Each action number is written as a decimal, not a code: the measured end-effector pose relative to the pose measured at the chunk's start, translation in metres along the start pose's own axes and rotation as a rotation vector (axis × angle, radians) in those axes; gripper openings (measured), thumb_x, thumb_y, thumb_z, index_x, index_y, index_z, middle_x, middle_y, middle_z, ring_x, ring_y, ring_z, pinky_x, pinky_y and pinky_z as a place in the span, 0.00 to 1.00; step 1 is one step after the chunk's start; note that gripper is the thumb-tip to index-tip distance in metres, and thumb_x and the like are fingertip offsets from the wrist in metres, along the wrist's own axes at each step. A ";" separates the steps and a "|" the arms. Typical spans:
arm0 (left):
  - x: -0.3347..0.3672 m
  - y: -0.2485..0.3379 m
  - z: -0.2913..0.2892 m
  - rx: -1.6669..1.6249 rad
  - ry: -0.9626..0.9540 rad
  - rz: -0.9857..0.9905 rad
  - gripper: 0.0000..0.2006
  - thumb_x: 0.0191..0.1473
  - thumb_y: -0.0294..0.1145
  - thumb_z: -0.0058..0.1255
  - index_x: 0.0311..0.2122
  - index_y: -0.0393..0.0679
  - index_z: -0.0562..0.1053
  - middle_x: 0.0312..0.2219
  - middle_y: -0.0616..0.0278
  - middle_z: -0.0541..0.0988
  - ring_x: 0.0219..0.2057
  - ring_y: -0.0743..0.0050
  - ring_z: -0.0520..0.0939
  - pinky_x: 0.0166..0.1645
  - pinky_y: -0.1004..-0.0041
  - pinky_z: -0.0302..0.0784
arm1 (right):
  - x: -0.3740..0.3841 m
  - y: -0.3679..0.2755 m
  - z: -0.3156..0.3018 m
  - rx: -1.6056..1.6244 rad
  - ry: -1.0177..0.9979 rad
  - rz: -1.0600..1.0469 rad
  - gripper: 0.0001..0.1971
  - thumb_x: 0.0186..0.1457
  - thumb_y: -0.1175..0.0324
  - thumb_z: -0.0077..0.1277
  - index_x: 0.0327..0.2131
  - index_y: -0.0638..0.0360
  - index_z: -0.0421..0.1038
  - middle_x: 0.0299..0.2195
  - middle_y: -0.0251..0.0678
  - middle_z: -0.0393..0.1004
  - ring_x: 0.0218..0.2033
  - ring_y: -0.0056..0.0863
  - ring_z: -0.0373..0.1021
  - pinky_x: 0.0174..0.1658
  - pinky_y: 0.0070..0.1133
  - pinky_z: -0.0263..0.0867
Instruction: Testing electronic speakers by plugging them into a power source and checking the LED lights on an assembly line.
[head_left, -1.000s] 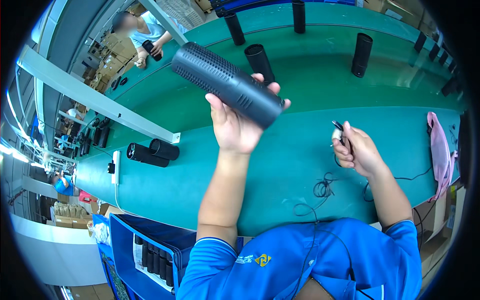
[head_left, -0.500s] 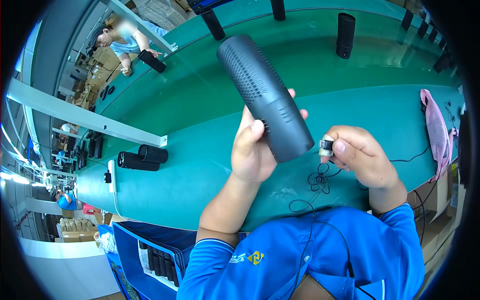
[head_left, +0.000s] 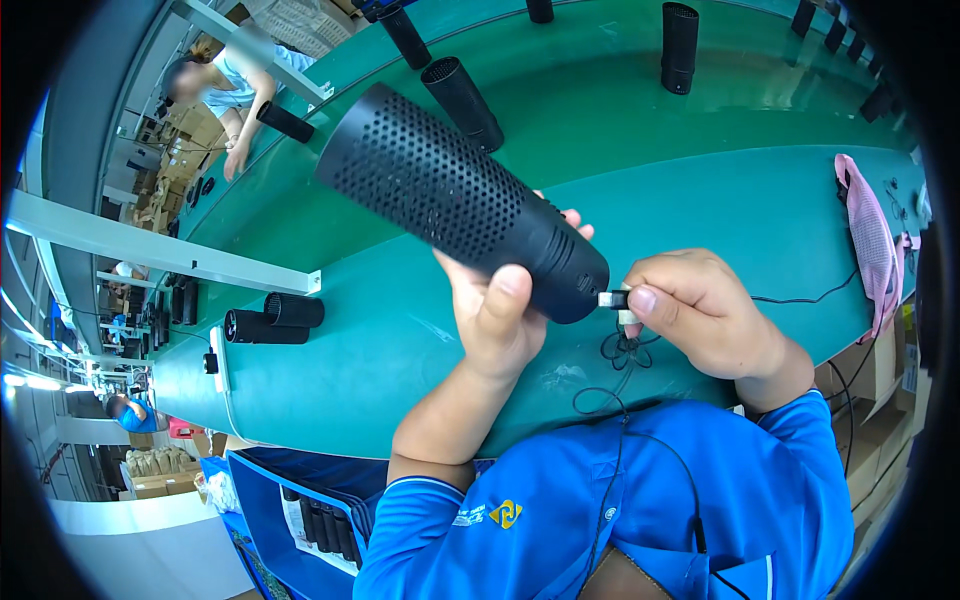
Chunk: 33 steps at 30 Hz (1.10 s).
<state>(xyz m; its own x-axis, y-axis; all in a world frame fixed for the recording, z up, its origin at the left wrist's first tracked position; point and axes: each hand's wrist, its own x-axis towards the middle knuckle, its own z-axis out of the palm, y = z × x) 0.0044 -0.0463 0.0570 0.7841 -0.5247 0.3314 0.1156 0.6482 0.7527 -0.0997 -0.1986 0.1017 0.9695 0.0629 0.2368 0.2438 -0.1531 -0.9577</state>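
My left hand [head_left: 497, 312] is closed around the lower part of a black perforated cylinder [head_left: 450, 200], which I hold tilted above the green bench. Its hole-covered end points up and to the left; the smooth end, with a small slot near its rim, faces my right hand. Between thumb and forefinger, my right hand [head_left: 700, 305] pinches a cable plug [head_left: 613, 299] with a pale tip. That tip is right at the cylinder's smooth end; whether it touches I cannot tell. A looped black cable [head_left: 625, 348] hangs below the plug.
Two black cylinders [head_left: 268, 326] lie on the left beside a white power strip [head_left: 220, 356]. More cylinders [head_left: 679, 50] stand on the darker green belt beyond. A pink mesh pouch [head_left: 868, 235] lies at right. A blue bin [head_left: 290, 515] is lower left. A co-worker [head_left: 235, 95] sits across.
The cylinder has tipped further left, turning its slotted end toward my right hand. The plug has moved left, close to that end. Another cylinder now shows behind it; the co-worker's hand has shifted.
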 end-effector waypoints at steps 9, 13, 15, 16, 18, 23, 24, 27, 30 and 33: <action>-0.001 -0.003 -0.002 0.269 -0.164 0.371 0.40 0.42 0.34 0.59 0.57 0.46 0.47 0.46 0.50 0.64 0.45 0.57 0.72 0.51 0.58 0.71 | 0.003 -0.002 -0.005 -0.211 -0.028 0.073 0.12 0.55 0.74 0.42 0.18 0.61 0.65 0.14 0.32 0.65 0.14 0.23 0.54 0.21 0.20 0.53; 0.002 -0.002 -0.010 0.575 -0.237 0.560 0.50 0.42 0.41 0.60 0.62 0.55 0.36 0.45 0.52 0.65 0.43 0.60 0.74 0.49 0.60 0.73 | 0.002 0.002 -0.006 -0.313 -0.020 0.056 0.12 0.54 0.75 0.43 0.17 0.61 0.63 0.13 0.32 0.62 0.13 0.24 0.52 0.20 0.21 0.51; 0.002 0.003 -0.011 0.644 -0.286 0.555 0.48 0.42 0.40 0.60 0.61 0.53 0.39 0.45 0.52 0.65 0.42 0.60 0.74 0.49 0.60 0.73 | 0.003 0.000 -0.005 -0.363 -0.017 0.047 0.12 0.53 0.75 0.44 0.17 0.61 0.63 0.12 0.31 0.60 0.13 0.24 0.52 0.20 0.21 0.51; 0.002 0.005 -0.011 0.679 -0.311 0.553 0.47 0.42 0.39 0.60 0.61 0.53 0.40 0.46 0.52 0.65 0.42 0.60 0.74 0.49 0.61 0.73 | 0.003 0.000 -0.004 -0.389 -0.016 0.042 0.12 0.53 0.75 0.44 0.16 0.61 0.63 0.12 0.31 0.60 0.13 0.25 0.51 0.20 0.22 0.51; 0.003 0.009 -0.010 0.746 -0.360 0.547 0.46 0.41 0.38 0.60 0.61 0.51 0.42 0.46 0.52 0.65 0.42 0.60 0.74 0.48 0.61 0.73 | 0.003 -0.001 -0.004 -0.415 -0.015 0.037 0.12 0.53 0.75 0.45 0.16 0.61 0.63 0.12 0.31 0.59 0.13 0.25 0.51 0.20 0.22 0.51; 0.002 0.011 -0.008 0.877 -0.458 0.533 0.43 0.41 0.37 0.60 0.60 0.49 0.47 0.47 0.51 0.65 0.42 0.61 0.74 0.48 0.63 0.73 | 0.006 0.004 -0.006 -0.393 -0.034 0.123 0.09 0.53 0.74 0.45 0.20 0.61 0.65 0.14 0.32 0.62 0.14 0.26 0.54 0.22 0.22 0.53; -0.001 0.008 -0.006 0.737 -0.371 0.465 0.38 0.43 0.35 0.57 0.58 0.46 0.50 0.46 0.50 0.66 0.41 0.60 0.75 0.46 0.63 0.74 | 0.006 0.005 -0.006 -0.395 -0.036 0.066 0.07 0.52 0.75 0.45 0.21 0.62 0.66 0.16 0.33 0.63 0.15 0.26 0.55 0.22 0.21 0.54; -0.007 0.001 0.000 0.317 -0.115 0.254 0.24 0.47 0.30 0.48 0.51 0.38 0.58 0.45 0.48 0.67 0.39 0.57 0.76 0.43 0.64 0.75 | 0.005 0.008 -0.006 -0.402 -0.042 -0.104 0.03 0.52 0.77 0.45 0.25 0.62 0.68 0.20 0.34 0.67 0.16 0.26 0.57 0.24 0.21 0.55; -0.005 0.009 0.000 0.233 0.017 0.106 0.25 0.47 0.36 0.47 0.49 0.35 0.60 0.40 0.47 0.70 0.37 0.59 0.77 0.42 0.66 0.75 | 0.004 0.002 -0.009 -0.411 -0.039 -0.086 0.04 0.51 0.78 0.45 0.32 0.62 0.68 0.22 0.35 0.68 0.18 0.27 0.61 0.25 0.19 0.57; -0.004 0.011 -0.003 0.069 0.138 -0.057 0.26 0.47 0.35 0.45 0.51 0.36 0.57 0.40 0.46 0.70 0.36 0.59 0.77 0.40 0.68 0.75 | 0.002 -0.001 -0.008 -0.422 -0.036 -0.069 0.10 0.51 0.80 0.45 0.39 0.62 0.68 0.25 0.36 0.69 0.20 0.28 0.64 0.27 0.18 0.59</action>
<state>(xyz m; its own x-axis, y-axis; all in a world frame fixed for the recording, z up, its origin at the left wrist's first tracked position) 0.0044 -0.0355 0.0627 0.8544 -0.4756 0.2095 0.1238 0.5777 0.8068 -0.0982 -0.2062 0.1047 0.9511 0.1202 0.2847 0.3035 -0.5369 -0.7872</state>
